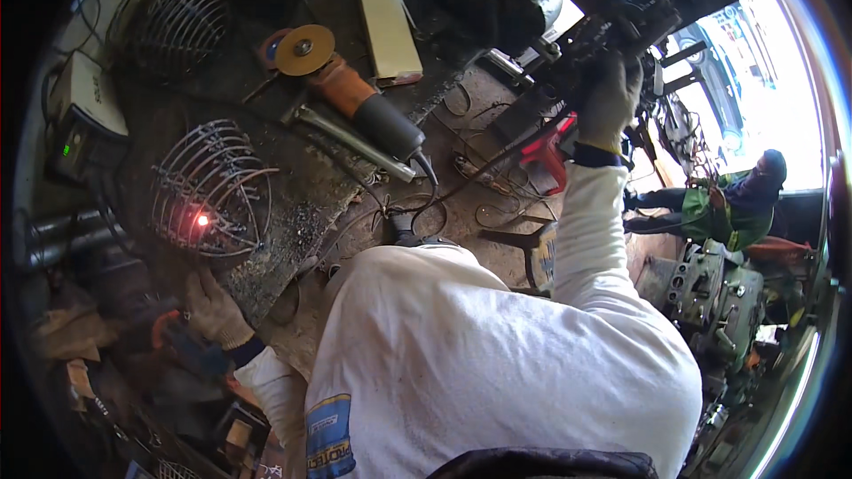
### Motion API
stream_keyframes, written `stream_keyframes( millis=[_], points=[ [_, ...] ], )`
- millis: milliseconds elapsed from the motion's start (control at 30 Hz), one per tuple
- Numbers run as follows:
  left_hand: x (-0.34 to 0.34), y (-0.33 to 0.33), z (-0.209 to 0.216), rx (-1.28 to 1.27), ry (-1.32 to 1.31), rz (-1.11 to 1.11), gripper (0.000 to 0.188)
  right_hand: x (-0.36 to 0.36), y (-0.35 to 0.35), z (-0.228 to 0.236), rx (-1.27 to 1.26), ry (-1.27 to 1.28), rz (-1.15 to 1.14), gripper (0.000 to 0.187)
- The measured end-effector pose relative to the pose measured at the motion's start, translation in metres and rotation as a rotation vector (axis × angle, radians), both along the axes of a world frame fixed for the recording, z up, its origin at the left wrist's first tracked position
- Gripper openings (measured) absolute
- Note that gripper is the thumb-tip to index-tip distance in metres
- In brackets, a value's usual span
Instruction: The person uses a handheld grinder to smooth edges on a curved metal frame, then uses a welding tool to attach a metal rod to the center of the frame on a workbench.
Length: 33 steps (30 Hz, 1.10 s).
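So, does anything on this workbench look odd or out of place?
One spot on the wire cage glows red-orange, apparently still hot. The angle grinder lies loose on its side nearby. Neither gloved hand is on them: the left hand is at the bench edge.

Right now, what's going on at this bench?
A person in a white top is at a metal workbench. The gloved left hand rests at the bench edge beside a wire cage with a red-hot glowing spot. The gloved right hand reaches up, gripping dark equipment; what it is cannot be told. An orange angle grinder lies unused. Another person sits farther off.
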<state>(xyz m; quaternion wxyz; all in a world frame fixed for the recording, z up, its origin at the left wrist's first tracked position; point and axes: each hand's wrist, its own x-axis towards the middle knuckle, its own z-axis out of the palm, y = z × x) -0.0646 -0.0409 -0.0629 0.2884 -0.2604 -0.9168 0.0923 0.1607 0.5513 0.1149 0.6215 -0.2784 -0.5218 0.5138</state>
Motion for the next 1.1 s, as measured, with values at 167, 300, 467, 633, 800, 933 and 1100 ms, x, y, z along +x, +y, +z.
stream_keyframes(
  millis=[167, 300, 467, 633, 800, 933, 1100],
  points=[
    [-0.002, -0.006, -0.006, 0.018, -0.009, -0.002, 0.038, -0.019, 0.043, -0.028, 0.144, -0.235, -0.319, 0.04],
    [0.0, -0.006, -0.002, -0.001, 0.01, 0.0, 0.044, -0.046, 0.046, -0.032, 0.104, -0.345, -0.428, 0.054],
    [0.007, -0.008, 0.001, 0.453, -0.142, 0.129, 0.021, -0.091, 0.039, -0.047, 0.132, -0.746, -0.559, 0.046],
    [0.004, 0.013, 0.015, 0.131, 0.029, 0.005, 0.016, -0.07, 0.068, -0.056, 0.095, -1.167, -0.694, 0.053],
    [0.003, 0.005, -0.017, 0.452, -0.13, 0.091, 0.016, -0.06, 0.089, -0.029, 0.093, -1.436, -0.427, 0.061],
    [0.011, 0.014, 0.006, 0.274, -0.018, 0.039, 0.019, -0.044, 0.117, -0.036, 0.223, -1.46, -0.314, 0.077],
    [0.007, 0.019, 0.018, 0.203, 0.081, 0.003, 0.018, -0.032, 0.096, -0.075, 0.224, -1.252, -0.364, 0.077]
  ],
)
